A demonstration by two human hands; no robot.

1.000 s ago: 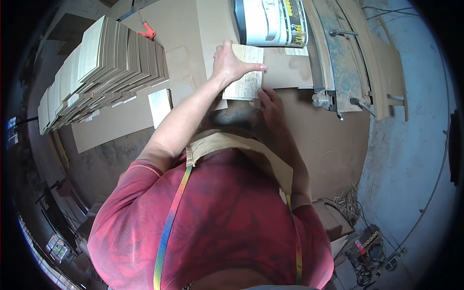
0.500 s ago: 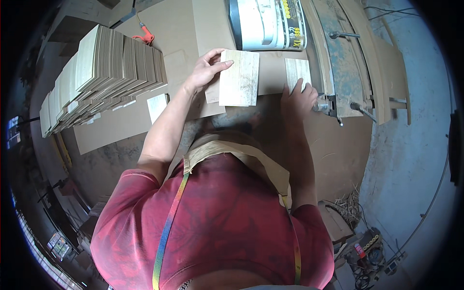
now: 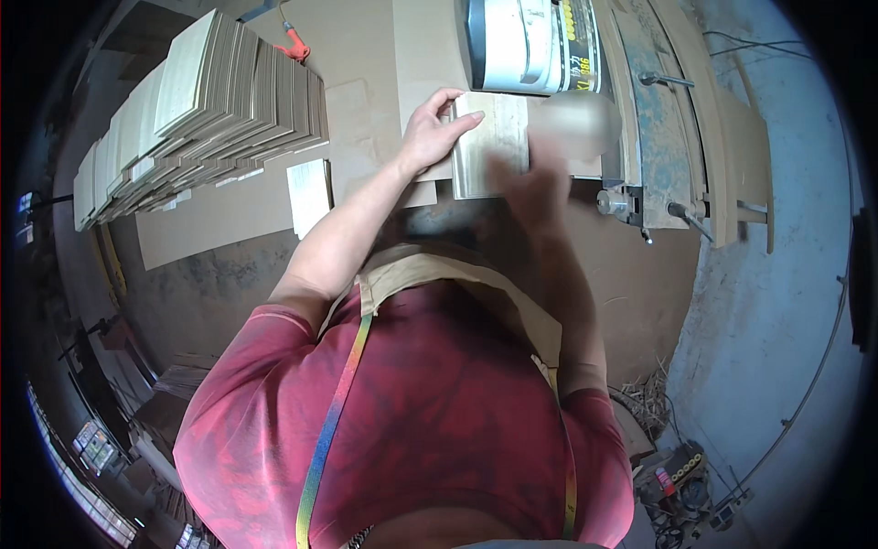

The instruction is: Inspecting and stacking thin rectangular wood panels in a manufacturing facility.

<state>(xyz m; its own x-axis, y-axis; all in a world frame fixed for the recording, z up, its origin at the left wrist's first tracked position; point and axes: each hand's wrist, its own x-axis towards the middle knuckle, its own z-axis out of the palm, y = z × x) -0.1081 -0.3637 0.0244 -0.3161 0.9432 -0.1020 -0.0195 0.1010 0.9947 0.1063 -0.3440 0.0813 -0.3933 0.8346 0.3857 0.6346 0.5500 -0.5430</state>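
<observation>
My left hand (image 3: 437, 137) grips the left edge of a pale wooden board (image 3: 477, 165), its thumb lying on the top face. The board's side shows layered edges, so it may be several boards together. At the board's lower right, my right hand (image 3: 538, 188) is smeared by motion, and its fingers cannot be made out. A blurred pale shape (image 3: 581, 123) lies just beyond it, below the white and dark bucket (image 3: 526, 46). What that shape is, I cannot tell.
On the left, long stacks of thin wooden boards (image 3: 187, 87) stand on cardboard. A small pale board (image 3: 309, 197) lies nearer me. A red air gun (image 3: 294, 44) rests at the back. A machine with a worn blue metal bed (image 3: 654, 119) runs along the right.
My right hand has moved left, from the small pale board near the machine to the board in my left hand. The view has shifted slightly. My left hand keeps its hold.
</observation>
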